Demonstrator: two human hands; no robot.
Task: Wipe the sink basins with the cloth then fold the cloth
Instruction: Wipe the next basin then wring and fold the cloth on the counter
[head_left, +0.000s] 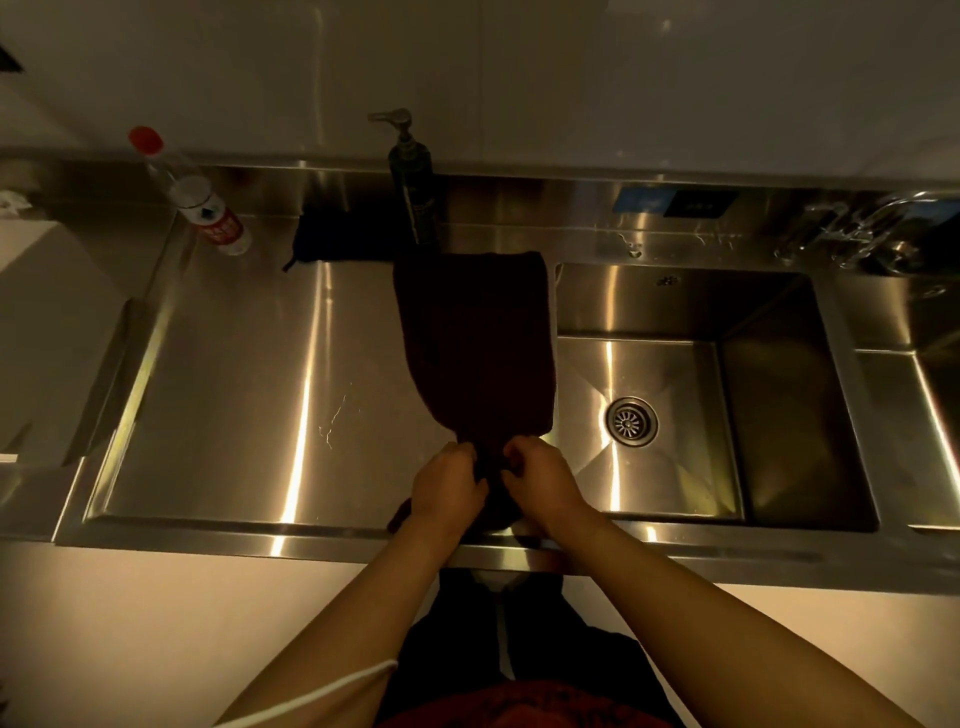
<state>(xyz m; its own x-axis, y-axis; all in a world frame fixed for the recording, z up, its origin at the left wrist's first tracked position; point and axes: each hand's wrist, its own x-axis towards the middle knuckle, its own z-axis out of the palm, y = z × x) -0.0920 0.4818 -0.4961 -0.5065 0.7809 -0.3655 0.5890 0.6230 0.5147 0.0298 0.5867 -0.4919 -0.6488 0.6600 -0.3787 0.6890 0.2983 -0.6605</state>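
— So, how far along? Wiping finished, by the look of things?

— Probably. No wiping under way now. Dark cloth (472, 338) out of the basins, stretched in a long strip across the flat drainboard part of the counter (249, 374), far end near the back edge by the pump bottle (413, 176), near end bunched at the front edge. Right beside the left rim of the sink basin (670, 415). Second basin (935, 395) only partly in view at the right edge; impossible to judge clean or not in this dim light.

— And the hands?

— Left hand (447, 488) and right hand (540, 480) close together at the near end, both with fingers curled, pinching the gathered cloth. Looks like the start of the folding step, or a straightening before a fold. No finished fold visible yet, so that part remains.

— Any writing legible?

— Hardly. Clear bottle with red cap (195, 195) at the back left corner of the counter, red and white label, print too small to read. Pump bottle label dark, unreadable. Blue and black sticker (675, 202) on the back ledge above the basin, characters too blurred to make out. Another dark cloth (337, 234) lying behind, near the back edge.
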